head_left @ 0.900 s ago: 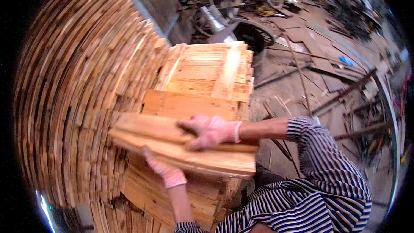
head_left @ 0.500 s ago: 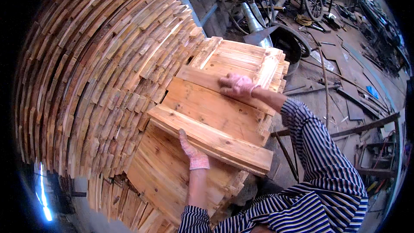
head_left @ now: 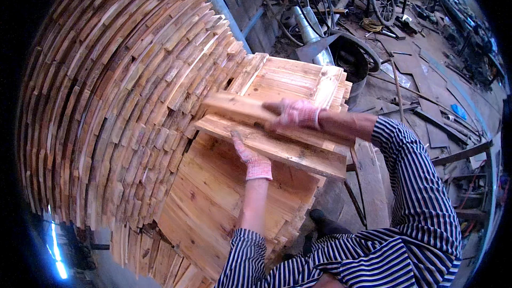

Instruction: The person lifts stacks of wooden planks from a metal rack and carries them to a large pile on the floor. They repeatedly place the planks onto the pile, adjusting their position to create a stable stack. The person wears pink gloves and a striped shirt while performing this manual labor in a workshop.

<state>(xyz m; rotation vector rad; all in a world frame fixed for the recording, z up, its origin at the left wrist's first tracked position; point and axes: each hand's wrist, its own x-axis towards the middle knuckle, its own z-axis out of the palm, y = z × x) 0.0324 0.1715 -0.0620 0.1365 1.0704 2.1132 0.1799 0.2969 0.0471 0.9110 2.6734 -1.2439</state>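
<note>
A pale wooden board (head_left: 277,149) lies slantwise in front of me, with a small stack of boards beneath and beyond it. My left hand (head_left: 253,160), in a pink-and-white knit glove, grips this board by its near long edge. Its fingers underneath are hidden. My right hand (head_left: 294,114), gloved likewise, is closed on a second board (head_left: 229,104) right behind the first. Motion blurs that hand and board. Flat boards (head_left: 213,186) lie in a layer on the near side, and more planks (head_left: 282,77) lie at the far side.
A tall pile of stacked boards (head_left: 122,85) fills the left. Beyond the planks stand a round black tub (head_left: 354,58) and shiny metal sheet (head_left: 306,26). A wheel (head_left: 382,4), coiled yellow cord (head_left: 370,25) and scrap cover the floor. A metal frame (head_left: 464,152) stands at the right.
The front board has moved away from me and slightly right with my left hand. My right hand's board has come nearer, so the two boards now lie close together.
</note>
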